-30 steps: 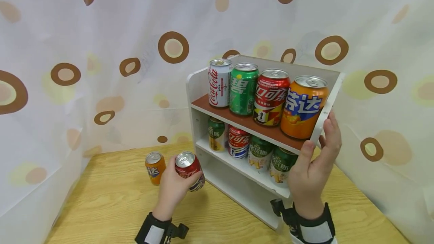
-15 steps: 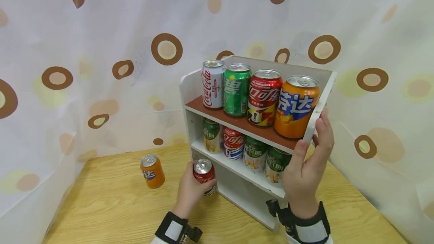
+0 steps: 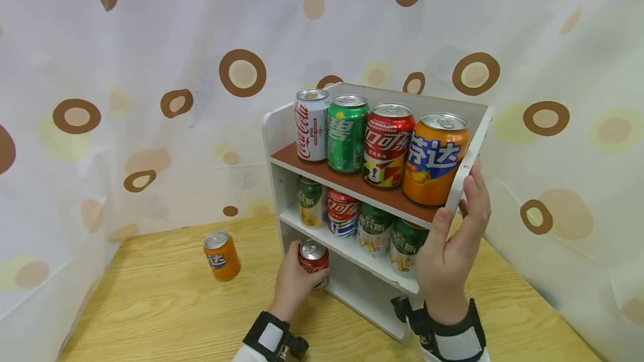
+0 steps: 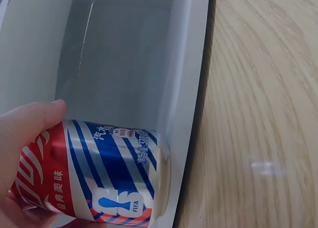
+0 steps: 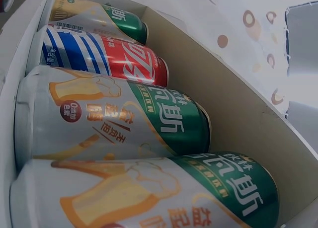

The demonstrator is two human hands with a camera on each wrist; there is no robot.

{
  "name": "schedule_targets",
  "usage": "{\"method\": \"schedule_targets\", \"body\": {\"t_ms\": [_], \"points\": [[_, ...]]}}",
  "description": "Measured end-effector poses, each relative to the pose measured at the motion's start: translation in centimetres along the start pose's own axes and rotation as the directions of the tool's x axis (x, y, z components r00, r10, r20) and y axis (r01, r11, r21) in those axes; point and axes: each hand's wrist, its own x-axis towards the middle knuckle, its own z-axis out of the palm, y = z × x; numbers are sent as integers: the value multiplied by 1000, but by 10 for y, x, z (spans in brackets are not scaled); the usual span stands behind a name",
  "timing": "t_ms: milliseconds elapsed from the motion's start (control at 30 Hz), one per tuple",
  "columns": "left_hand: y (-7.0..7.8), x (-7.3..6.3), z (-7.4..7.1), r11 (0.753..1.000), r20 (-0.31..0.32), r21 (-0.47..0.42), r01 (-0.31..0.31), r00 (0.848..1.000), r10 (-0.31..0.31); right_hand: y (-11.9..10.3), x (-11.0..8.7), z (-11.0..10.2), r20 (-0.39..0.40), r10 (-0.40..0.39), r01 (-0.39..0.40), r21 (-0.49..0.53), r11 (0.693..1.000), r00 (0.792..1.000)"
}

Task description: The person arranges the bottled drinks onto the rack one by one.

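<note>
My left hand [image 3: 294,284] grips a red cola can [image 3: 313,255] at the left end of the white shelf unit's [image 3: 397,317] bottom compartment. The left wrist view shows the can's blue-and-white striped lower part, its base at the compartment's front edge, and the thumb [image 4: 39,114] along its side. My right hand [image 3: 455,250] rests against the unit's right side panel, thumb near the front edge and fingers on the outer side. Close by on the top shelf stands a large orange soda can [image 3: 436,158]. Green-topped cans [image 5: 149,193] stand in the middle compartment.
A white cola can [image 3: 311,127], a green can [image 3: 347,136] and a red can [image 3: 388,147] share the top shelf. Another striped cola can [image 3: 343,214] stands in the middle row. An orange can [image 3: 222,256] stands on the wooden table [image 3: 166,306], left of the unit.
My left hand has carried the red cola can rightward from the table to the bottom compartment's left end. My right hand stays at the side panel. The whole view has shifted slightly.
</note>
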Motion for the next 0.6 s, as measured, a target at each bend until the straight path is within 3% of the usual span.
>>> {"method": "schedule_targets", "body": {"t_ms": [400, 600], "points": [[-3, 7, 12, 1000, -3, -4, 25, 1000, -25, 1, 0, 0, -6, -1, 1, 12, 1000, 1000], [-5, 11, 20, 997, -9, -60, 50, 999, -51, 1, -1, 0, -9, 11, -11, 16, 1000, 1000]]}}
